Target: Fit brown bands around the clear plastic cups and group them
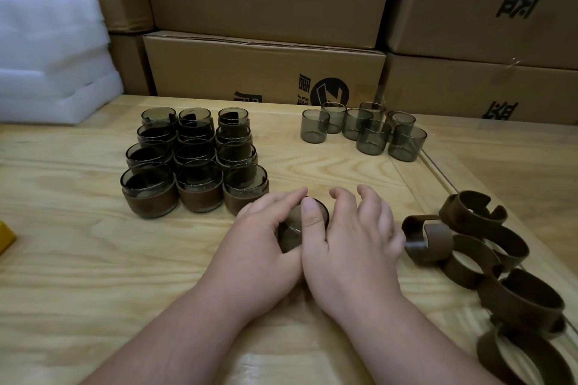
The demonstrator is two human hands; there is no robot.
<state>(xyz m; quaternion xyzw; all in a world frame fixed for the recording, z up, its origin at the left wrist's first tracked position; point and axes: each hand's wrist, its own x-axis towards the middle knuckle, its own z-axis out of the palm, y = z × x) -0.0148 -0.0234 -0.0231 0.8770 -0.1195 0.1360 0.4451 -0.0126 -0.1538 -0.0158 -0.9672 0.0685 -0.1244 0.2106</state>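
Both hands meet at the table's middle around one clear smoky cup [289, 233] lying tilted between them. My left hand [262, 237] grips it from the left, and my right hand [347, 237] holds it from the right, thumb pressed on its brown band [322, 209]. Left of them stands a block of several banded cups [194, 162] in rows. Several bare cups [366, 130] cluster at the back right. Loose brown bands [488, 256] lie piled on the right.
Stacked cardboard boxes [266, 69] wall off the back of the wooden table [78, 259]. White foam sheets [47, 53] sit at the back left. A yellow object [4, 236] pokes in at the left edge.
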